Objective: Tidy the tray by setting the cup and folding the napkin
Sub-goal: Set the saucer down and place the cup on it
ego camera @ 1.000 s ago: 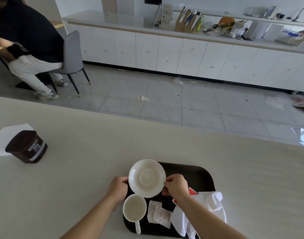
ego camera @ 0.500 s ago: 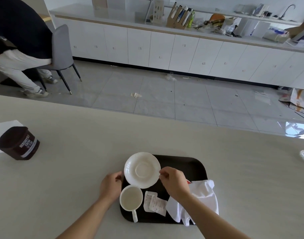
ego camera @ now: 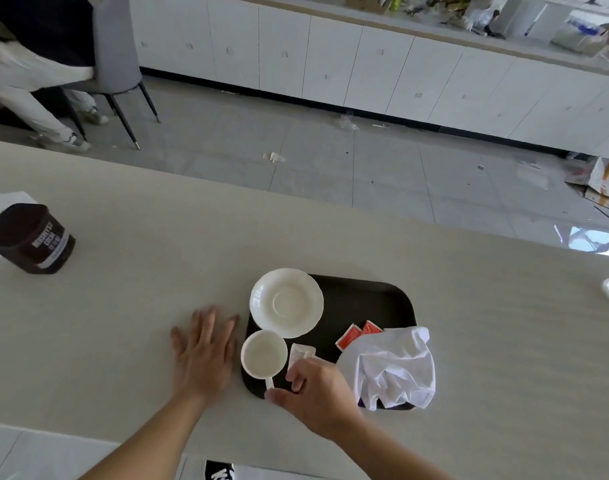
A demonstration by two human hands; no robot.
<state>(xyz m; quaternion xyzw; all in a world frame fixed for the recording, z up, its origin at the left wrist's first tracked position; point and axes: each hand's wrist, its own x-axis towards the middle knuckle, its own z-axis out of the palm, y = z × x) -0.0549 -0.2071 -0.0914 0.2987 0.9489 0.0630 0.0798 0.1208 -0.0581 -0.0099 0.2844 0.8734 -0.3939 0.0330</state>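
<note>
The left hand (ego camera: 204,351) lies flat on the table (ego camera: 123,306), fingers spread and holding nothing, just beside the left edge of the dark tray (ego camera: 365,296). It looks placed to steady things.

Next along, the cup (ego camera: 264,354) stands upright in the tray's near left corner, its handle pointing towards the person. The saucer (ego camera: 286,301) sits behind it at the far left corner, overhanging the tray's rim a little, with its centre bare.

The right hand (ego camera: 313,393) is at the cup's handle, thumb on one side and curled forefinger on the other. From where I stand I cannot tell whether they already pinch it.

So setting the cup seems to be the step in hand. The next move calls for a firm hold on that thin handle, a short lift, and a centred landing in the saucer's ring. The cup and saucer are so close that a clipped rim is the thing to mind.

Further right, the napkin (ego camera: 393,368) lies crumpled over the tray's near right corner, not yet folded.

As for writing, the brown tub (ego camera: 29,237) far left reads "Hershey's Cocoa". The white packets (ego camera: 301,355) and red packets (ego camera: 356,336) on the tray show nothing I can read.
</note>
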